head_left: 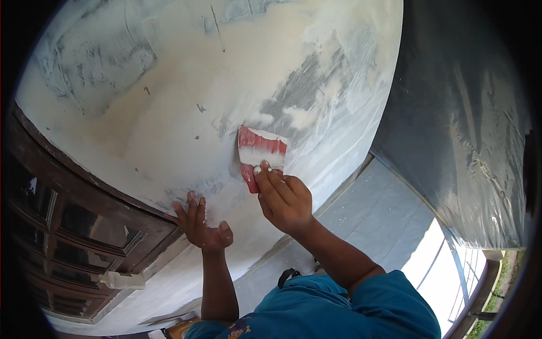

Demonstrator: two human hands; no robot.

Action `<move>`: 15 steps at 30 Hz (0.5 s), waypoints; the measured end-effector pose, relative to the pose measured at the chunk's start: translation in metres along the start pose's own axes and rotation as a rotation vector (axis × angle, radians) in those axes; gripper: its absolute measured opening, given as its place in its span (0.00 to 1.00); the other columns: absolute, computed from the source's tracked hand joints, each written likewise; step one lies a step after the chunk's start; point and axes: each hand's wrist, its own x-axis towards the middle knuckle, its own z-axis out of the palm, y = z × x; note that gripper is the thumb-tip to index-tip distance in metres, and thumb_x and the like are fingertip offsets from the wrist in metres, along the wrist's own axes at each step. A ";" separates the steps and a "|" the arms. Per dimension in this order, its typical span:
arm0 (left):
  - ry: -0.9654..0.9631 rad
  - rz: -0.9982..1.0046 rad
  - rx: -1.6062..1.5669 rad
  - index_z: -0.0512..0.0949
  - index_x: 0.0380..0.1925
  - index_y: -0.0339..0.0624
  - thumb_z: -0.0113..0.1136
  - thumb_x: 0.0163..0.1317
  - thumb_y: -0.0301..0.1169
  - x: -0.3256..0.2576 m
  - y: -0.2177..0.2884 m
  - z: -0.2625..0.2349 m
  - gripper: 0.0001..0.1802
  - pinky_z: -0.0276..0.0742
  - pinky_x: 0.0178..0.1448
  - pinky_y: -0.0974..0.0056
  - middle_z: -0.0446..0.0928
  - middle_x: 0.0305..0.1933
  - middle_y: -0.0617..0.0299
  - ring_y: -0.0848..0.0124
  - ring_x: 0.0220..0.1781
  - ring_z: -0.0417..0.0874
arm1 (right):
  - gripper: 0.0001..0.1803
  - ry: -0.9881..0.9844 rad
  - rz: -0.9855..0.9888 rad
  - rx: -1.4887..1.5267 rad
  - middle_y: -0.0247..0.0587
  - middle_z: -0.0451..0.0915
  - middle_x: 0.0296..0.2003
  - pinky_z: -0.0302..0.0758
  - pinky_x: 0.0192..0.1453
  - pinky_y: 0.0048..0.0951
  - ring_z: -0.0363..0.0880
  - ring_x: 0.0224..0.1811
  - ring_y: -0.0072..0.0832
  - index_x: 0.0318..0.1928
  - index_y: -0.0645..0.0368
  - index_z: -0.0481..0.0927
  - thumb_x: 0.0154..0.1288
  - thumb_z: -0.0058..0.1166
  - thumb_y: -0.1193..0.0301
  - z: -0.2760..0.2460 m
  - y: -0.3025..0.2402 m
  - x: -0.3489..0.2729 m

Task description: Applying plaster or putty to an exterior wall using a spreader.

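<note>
The right hand (284,198) grips a red flat plastic scraper smeared with white putty (261,152), pressing its blade against the pale, patchy plastered wall (169,96). At eight o'clock from it, the left hand (201,223) lies open, fingers spread flat on the wall just above a dark wooden window frame (84,186).

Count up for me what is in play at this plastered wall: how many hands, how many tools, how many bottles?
Bare hands: 2, the left hand flat against the white plastered wall, the right hand gripping the tool.
Red flat-bladed putty scrapers smeared with white filler: 1.
Pale plastic bottles on the dark wooden window frame: 1.
Total: 4.
</note>
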 end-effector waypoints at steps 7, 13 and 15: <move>0.008 0.010 -0.070 0.74 0.61 0.35 0.47 0.67 0.52 0.000 -0.004 -0.005 0.34 0.38 0.80 0.36 0.73 0.68 0.46 0.45 0.80 0.55 | 0.24 0.043 0.194 -0.020 0.51 0.85 0.50 0.81 0.43 0.29 0.83 0.38 0.34 0.49 0.66 0.84 0.47 0.62 0.85 -0.044 0.025 -0.011; 0.003 0.008 -0.104 0.73 0.61 0.34 0.45 0.68 0.54 0.005 0.006 -0.003 0.35 0.37 0.81 0.36 0.73 0.68 0.45 0.45 0.79 0.58 | 0.21 0.233 0.341 -0.259 0.48 0.85 0.47 0.84 0.43 0.31 0.85 0.42 0.37 0.53 0.63 0.83 0.56 0.60 0.83 -0.017 0.086 0.022; -0.004 0.016 -0.142 0.73 0.62 0.34 0.45 0.68 0.54 0.005 0.004 -0.003 0.36 0.38 0.81 0.36 0.73 0.68 0.45 0.45 0.79 0.59 | 0.21 0.151 0.303 -0.232 0.51 0.85 0.47 0.84 0.44 0.32 0.85 0.41 0.38 0.52 0.65 0.82 0.55 0.60 0.82 0.014 0.067 0.013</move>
